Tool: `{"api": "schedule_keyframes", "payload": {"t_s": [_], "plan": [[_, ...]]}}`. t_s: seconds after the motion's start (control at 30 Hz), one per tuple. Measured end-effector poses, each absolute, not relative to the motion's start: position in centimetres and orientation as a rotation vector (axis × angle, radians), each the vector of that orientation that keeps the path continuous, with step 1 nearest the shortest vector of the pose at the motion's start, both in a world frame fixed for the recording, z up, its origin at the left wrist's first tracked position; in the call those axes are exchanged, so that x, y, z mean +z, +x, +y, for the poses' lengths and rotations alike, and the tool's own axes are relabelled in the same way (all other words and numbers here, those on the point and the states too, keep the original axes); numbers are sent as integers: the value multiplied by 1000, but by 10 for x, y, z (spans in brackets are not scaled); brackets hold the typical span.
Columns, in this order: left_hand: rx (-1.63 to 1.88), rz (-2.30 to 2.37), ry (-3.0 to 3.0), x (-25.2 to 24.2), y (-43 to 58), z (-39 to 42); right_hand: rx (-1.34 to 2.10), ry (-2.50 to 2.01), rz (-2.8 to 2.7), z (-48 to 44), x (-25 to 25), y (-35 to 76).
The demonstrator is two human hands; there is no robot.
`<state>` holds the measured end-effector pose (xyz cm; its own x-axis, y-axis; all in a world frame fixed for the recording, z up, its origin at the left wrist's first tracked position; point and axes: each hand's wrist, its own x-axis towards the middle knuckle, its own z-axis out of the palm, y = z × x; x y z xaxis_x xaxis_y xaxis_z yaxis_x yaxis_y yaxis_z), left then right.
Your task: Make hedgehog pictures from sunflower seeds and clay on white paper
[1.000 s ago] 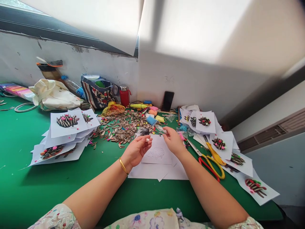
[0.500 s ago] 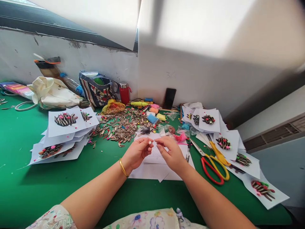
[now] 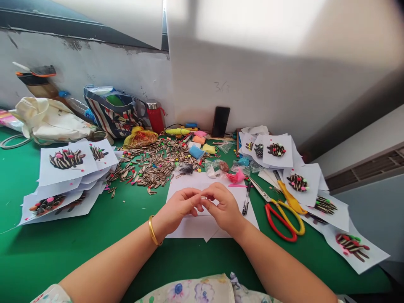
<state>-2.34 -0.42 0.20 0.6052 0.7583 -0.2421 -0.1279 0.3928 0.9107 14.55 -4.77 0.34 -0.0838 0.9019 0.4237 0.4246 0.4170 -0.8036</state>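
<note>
My left hand [image 3: 181,208], with a gold bangle at the wrist, pinches a small piece of white modelling clay [image 3: 203,199] that is mostly hidden by the fingertips. Against it, the thumb and index finger of my right hand [image 3: 222,206] are closed on the same bit, fingertips touching those of the left. Both hands hover over white paper sheets [image 3: 186,229] on the green table. A black pen [image 3: 246,200] lies on the paper's right side. Just beyond the hands are a bag of black clay [image 3: 185,168] and some pink clay [image 3: 236,176].
Sunflower seeds [image 3: 158,164] are heaped at the back. Stacks of seed-decorated cards stand left [image 3: 67,174] and right [image 3: 277,151]. Scissors [image 3: 280,214] and a yellow cutter [image 3: 288,198] lie at right. A phone [image 3: 221,122], red flask [image 3: 155,118] and bags [image 3: 113,111] line the wall.
My right hand has closed in on the left, and the fingertips now meet around the white clay, which showed more plainly before. The view has shifted slightly to the right.
</note>
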Motion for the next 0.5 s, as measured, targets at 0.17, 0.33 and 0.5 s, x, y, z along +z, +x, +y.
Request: {"api": "schedule_keyframes", "payload": {"t_s": [0.17, 0.33, 0.5], "plan": [[613, 773, 1060, 1, -25, -3, 600, -1160, -1709, -47, 3, 149], [677, 771, 1149, 3, -24, -3, 672, -1124, -1696, -47, 2, 150], [679, 803, 1207, 4, -23, -4, 674, -1112, -1638, -47, 1, 147]]}}
